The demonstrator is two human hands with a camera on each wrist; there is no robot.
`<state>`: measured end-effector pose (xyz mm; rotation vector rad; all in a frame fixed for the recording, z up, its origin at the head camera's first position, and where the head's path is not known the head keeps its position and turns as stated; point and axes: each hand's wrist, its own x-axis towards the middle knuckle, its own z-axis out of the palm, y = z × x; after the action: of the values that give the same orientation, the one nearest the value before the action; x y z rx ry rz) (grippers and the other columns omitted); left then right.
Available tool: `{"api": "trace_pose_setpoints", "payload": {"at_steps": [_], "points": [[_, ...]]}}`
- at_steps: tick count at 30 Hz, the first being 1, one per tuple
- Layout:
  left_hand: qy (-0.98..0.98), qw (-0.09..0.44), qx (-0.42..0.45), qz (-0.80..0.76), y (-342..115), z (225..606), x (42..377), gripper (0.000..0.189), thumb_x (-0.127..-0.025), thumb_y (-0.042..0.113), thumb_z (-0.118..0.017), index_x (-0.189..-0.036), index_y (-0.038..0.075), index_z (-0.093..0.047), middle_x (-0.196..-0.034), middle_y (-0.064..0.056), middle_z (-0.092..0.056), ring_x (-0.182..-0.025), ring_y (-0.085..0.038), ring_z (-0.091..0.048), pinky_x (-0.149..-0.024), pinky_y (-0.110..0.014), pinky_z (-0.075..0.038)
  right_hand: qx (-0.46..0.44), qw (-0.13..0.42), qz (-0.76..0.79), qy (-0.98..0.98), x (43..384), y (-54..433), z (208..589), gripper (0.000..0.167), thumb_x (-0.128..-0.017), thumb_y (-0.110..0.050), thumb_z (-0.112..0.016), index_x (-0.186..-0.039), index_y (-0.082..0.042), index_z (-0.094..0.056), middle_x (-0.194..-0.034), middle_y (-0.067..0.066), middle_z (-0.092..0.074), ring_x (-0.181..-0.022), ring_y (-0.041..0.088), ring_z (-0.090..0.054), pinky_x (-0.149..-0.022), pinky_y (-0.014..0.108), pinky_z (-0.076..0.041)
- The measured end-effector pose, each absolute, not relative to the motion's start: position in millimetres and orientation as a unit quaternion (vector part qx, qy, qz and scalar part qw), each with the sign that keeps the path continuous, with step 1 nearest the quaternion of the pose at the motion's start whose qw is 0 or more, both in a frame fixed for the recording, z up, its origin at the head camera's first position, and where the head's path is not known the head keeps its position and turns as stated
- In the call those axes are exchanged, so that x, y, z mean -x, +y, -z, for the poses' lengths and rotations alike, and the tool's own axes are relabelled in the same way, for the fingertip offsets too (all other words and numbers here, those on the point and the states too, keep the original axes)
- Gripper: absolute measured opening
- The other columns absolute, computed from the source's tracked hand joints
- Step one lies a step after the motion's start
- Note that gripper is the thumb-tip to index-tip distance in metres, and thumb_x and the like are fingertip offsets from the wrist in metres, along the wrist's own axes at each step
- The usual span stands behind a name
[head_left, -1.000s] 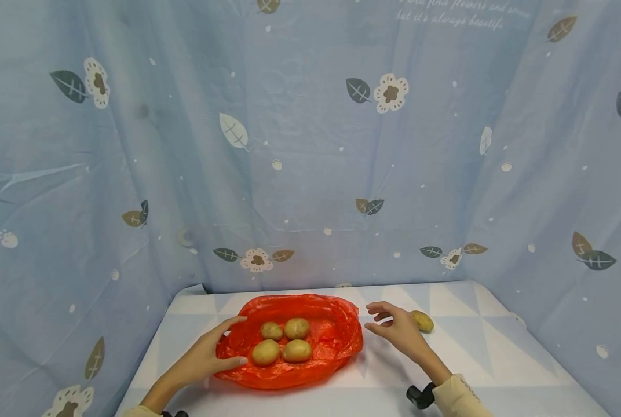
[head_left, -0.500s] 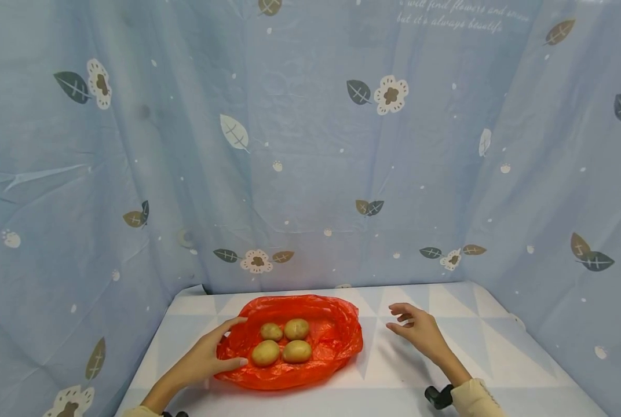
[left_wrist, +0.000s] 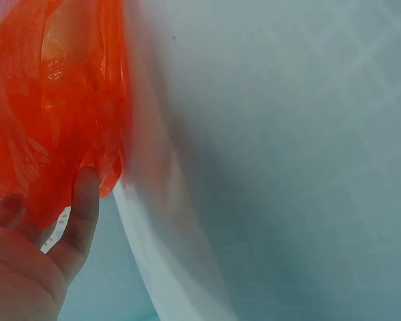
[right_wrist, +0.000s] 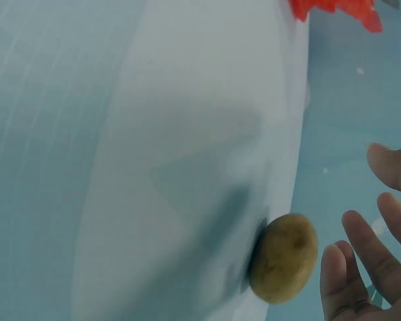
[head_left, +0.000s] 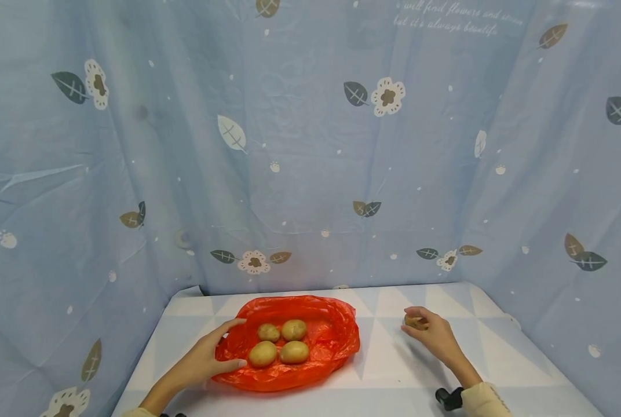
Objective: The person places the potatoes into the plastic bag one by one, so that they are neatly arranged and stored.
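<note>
A red plastic bag (head_left: 336,365) lies spread with its mouth upward, and several potatoes (head_left: 293,352) rest in it. My left hand (head_left: 208,353) holds the left rim of the bag, thumb and fingers spread apart along it; the left wrist view has the red plastic (left_wrist: 67,100) between thumb and fingers. To the right, my right hand (head_left: 438,336) is over a single potato (head_left: 416,322) on the table, partly covered by the fingers. The right wrist view has that potato (right_wrist: 285,259) just apart from the loosely bent fingers (right_wrist: 377,257).
The table (head_left: 378,388) wears a white and pale blue patterned cover. A blue curtain (head_left: 300,174) with leaves and flowers stands behind and at both sides. A black wrist mount (head_left: 450,398) sits at the right sleeve.
My right hand has moved right, away from the bag, to the lone potato. My left hand has stayed at the bag's rim.
</note>
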<state>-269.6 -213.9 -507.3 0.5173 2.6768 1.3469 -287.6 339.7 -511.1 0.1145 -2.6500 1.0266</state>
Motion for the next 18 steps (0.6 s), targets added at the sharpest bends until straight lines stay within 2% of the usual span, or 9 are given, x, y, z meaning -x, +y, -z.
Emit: {"api": "trace_pose_setpoints", "payload": {"at_steps": [9,15,18], "points": [[0.878,0.050,-0.170,-0.445,-214.7,505.0,268.3,0.084,-0.081,0.039,-0.088,-0.152,0.024,-0.046,-0.149,-0.013,-0.050,-0.129,-0.038,-0.053,-0.098,-0.059,-0.052,-0.025,0.143,-0.357,-0.923,289.0,351.5,517.4,0.037,-0.085,-0.016,-0.086,-0.118,-0.008,-0.071,-0.113,0.010,-0.073,-0.100,0.026,-0.065,-0.089,0.050,-0.053],[0.877,0.049,-0.177,-0.445,-216.8,505.7,269.0,0.084,-0.082,0.039,-0.088,-0.153,0.024,-0.045,-0.149,-0.014,-0.050,-0.127,-0.037,-0.054,-0.096,-0.057,-0.054,-0.014,0.144,-0.354,-0.924,290.3,354.8,516.9,0.037,-0.084,-0.015,-0.086,-0.117,-0.006,-0.071,-0.112,0.011,-0.072,-0.098,0.027,-0.064,-0.081,0.035,-0.052],[0.878,0.051,-0.174,-0.444,-217.3,506.1,269.7,0.084,-0.082,0.040,-0.087,-0.153,0.025,-0.045,-0.149,-0.014,-0.050,-0.127,-0.036,-0.055,-0.095,-0.057,-0.054,-0.008,0.143,-0.354,-0.924,291.1,358.1,516.6,0.040,-0.085,-0.016,-0.086,-0.120,-0.004,-0.070,-0.116,0.014,-0.071,-0.098,0.029,-0.065,-0.079,0.034,-0.052]]}}
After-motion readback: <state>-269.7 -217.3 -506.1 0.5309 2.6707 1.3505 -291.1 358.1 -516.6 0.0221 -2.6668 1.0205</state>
